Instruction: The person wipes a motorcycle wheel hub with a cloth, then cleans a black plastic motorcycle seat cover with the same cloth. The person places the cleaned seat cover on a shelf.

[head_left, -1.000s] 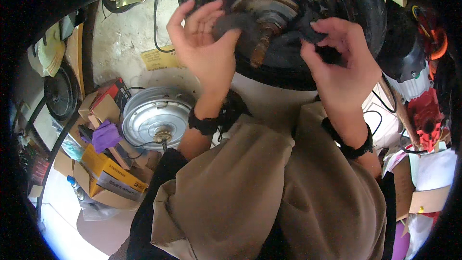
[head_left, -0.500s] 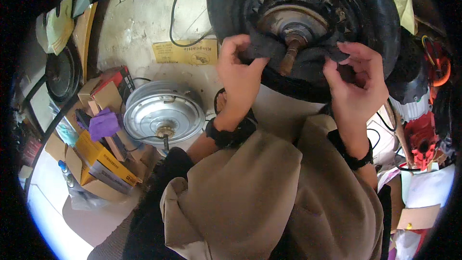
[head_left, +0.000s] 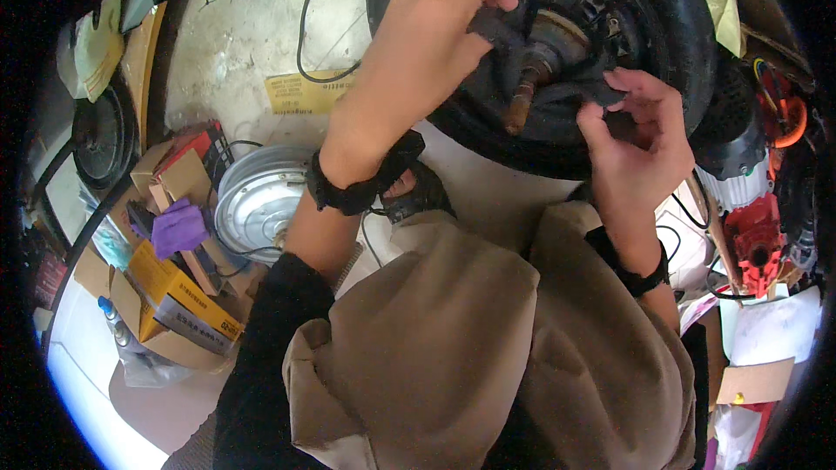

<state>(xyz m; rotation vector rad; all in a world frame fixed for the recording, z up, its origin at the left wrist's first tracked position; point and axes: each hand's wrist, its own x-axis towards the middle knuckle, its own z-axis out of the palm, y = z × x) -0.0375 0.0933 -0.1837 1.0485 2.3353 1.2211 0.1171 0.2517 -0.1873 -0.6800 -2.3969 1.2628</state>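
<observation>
A dark cloth (head_left: pixel 566 91) is being held stretched between two hands at the far right of the scene, with its middle lying against the rusty axle (head_left: pixel 524 100) of a black-tyred wheel (head_left: pixel 540 159). It is being gripped on the left by the left hand (head_left: pixel 418 57), whose fingers are being curled in to a pinch, nearly closed on that end; the other end is being nipped between thumb and fingertips by the right hand (head_left: pixel 646 139), whose palm is being kept open and rounded. The long axis of the axle is being pointed from the hub (head_left: pixel 564 30) toward the near side and slightly left, while the cloth is being run across it, roughly left to right, near its root. Whether the cloth is being passed fully behind the axle cannot be told, as its dark folds are being lost against the dark wheel. The left hand is being held farther away and seemingly a little closer to the axle; the right hand is being held lower, on the near right. A silver hub wheel (head_left: pixel 257 200) is being left well apart, on the left.
</observation>
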